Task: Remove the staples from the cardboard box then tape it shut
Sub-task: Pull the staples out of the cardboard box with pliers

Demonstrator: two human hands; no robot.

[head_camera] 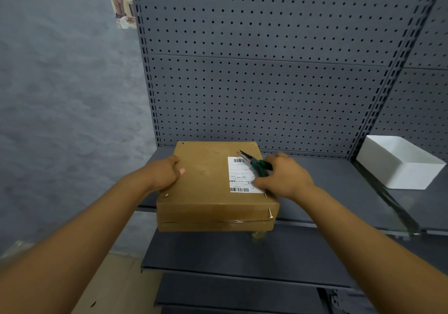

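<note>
lower shelves [242, 253] nearest, bare dark metal. above them the cardboard box [208, 187] sits on the main shelf [339, 192], its near edge overhanging the shelf lip a little.

near face of box: a metal staple [269, 213] stands at the right corner, still in. another small glint, staple-like [166, 195], at the near left of the top (too small to be sure). clear tape [232, 221] already shows along the seam on the near face, wrinkled. judgement: staple removal is at or near its start; at least one left to pull, and the taping shut is wholly ahead. no tape roll in view.

box looks flat, squat, plain brown, corners a bit soft, few scuffs on top. white shipping label [242, 174] with barcodes on the right half of the top.

left hand [164, 173] wrapped over the left edge of the box, fingers curled down the side, thumb on top, steadying it.

right hand [283, 175] rests on the right side of the top, fingers closed loosely round the green handles of needle-nose pliers [254, 162]; the tips point away to the left, over the label, not on any staple.

further right, a white tub [397, 163] on the neighbouring shelf, well apart. behind all, grey pegboard [266, 83]; a poster [121, 1] on the wall upper left.
</note>
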